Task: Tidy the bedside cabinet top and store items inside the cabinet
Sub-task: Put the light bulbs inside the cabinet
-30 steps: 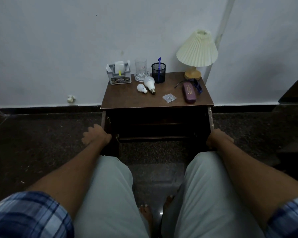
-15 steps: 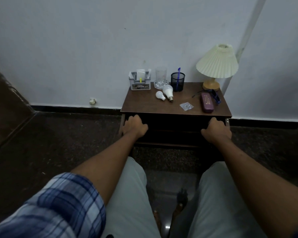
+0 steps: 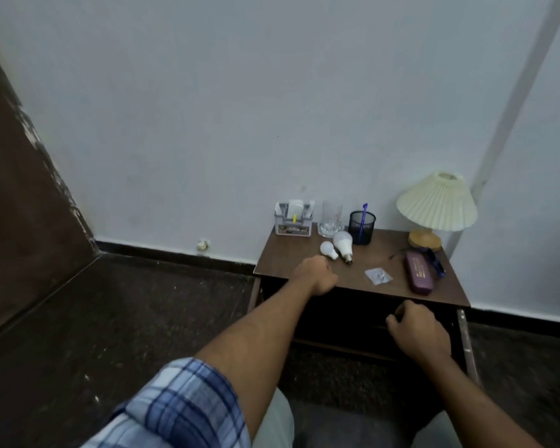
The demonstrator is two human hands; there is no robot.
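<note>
The brown bedside cabinet (image 3: 285, 263) stands against the wall with its doors open and a dark inside (image 3: 353, 315). On top lie a small white bulb (image 3: 328, 249), a larger bulb (image 3: 343, 242), a clear plastic packet (image 3: 378, 275), a purple case (image 3: 419, 276) and blue glasses (image 3: 435, 261). My left hand (image 3: 316, 274) hovers over the top's front edge, just short of the small bulb, fingers loosely curled and holding nothing. My right hand (image 3: 414, 331) hangs before the open front, also loosely curled and holding nothing.
At the back of the top stand a grey organiser box (image 3: 293, 219), a drinking glass (image 3: 331, 218), a black mesh pen cup (image 3: 362, 227) with a blue pen, and a cream lamp (image 3: 437, 202). The right door edge (image 3: 464, 344) juts forward. Dark floor lies to the left.
Both hands have let go of the cabinet doors. My left hand rose onto the top towards the bulbs; my right hand drew inward in front of the opening. The view turned left.
</note>
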